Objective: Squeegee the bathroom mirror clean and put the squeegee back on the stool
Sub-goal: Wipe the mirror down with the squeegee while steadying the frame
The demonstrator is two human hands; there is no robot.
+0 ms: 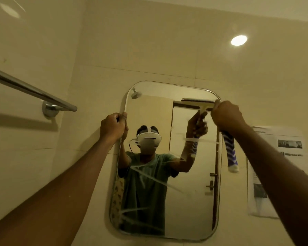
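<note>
Single head-worn view, tilted upward, close to the wall mirror (pixel 167 166).

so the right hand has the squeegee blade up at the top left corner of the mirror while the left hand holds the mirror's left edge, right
Not quite. The head view shows the right hand holding the squeegee with its blade at the top right corner of the mirror, not the top left. The rest holds: the left hand grips the mirror's left edge.

squeegee (pixel 230 150) grip hidden inside right hand (pixel 227 116), paper sheet (pixel 267 173) print illegible
</note>
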